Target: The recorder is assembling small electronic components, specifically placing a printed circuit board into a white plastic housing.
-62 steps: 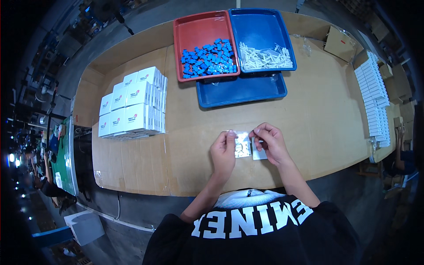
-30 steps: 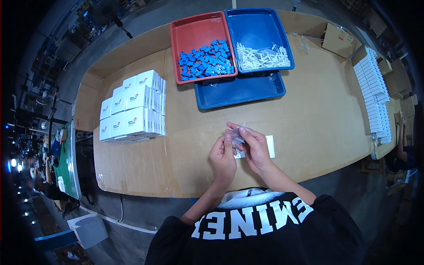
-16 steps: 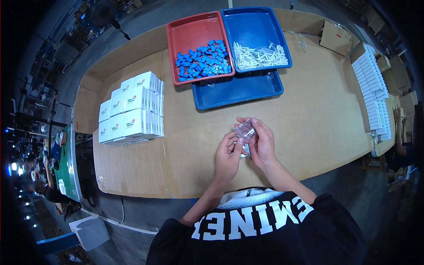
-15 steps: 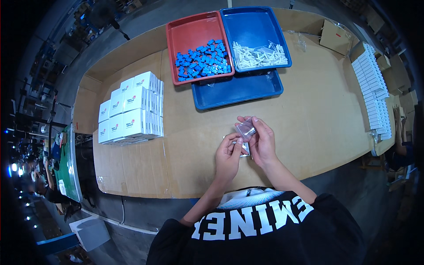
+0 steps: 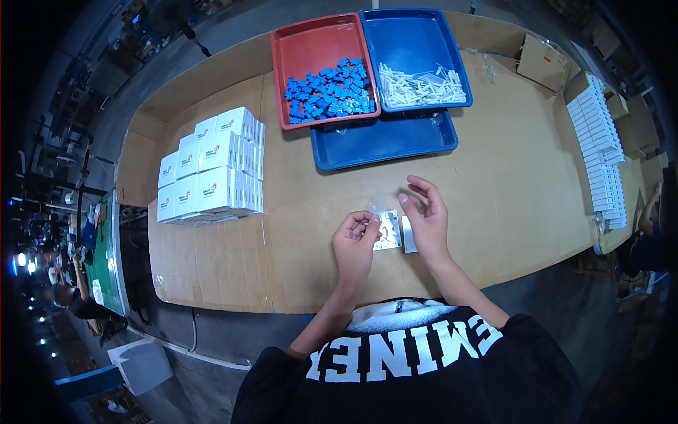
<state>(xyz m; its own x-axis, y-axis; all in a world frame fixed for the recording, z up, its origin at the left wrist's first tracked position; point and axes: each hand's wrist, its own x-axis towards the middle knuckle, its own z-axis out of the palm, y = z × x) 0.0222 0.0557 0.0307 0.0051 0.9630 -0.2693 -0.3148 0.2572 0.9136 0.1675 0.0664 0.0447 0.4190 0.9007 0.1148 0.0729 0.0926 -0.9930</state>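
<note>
My left hand (image 5: pixel 355 244) pinches a small clear plastic bag (image 5: pixel 375 203) between thumb and fingers. Beneath and beside those fingers, a flat white and silvery piece (image 5: pixel 388 237) lies on the cardboard-covered table; its exact kind I cannot make out. A narrow pale, box-like edge (image 5: pixel 409 239) shows to its right, partly behind my right hand (image 5: pixel 429 219). That hand is raised just over the table, fingers curved and apart, with nothing visible in it.
Stacked white boxes (image 5: pixel 205 177) stand at left. A red tray (image 5: pixel 311 42) holds blue pieces (image 5: pixel 332 92); a blue tray (image 5: pixel 406 35) holds white sticks (image 5: pixel 424 86). Both overlap a lower blue tray (image 5: pixel 385 145). More white boxes (image 5: pixel 597 148) line the right edge.
My hands have drawn apart. The right hand has let go of the clear bag, which is now in the left hand, and the flat piece on the table shows more.
</note>
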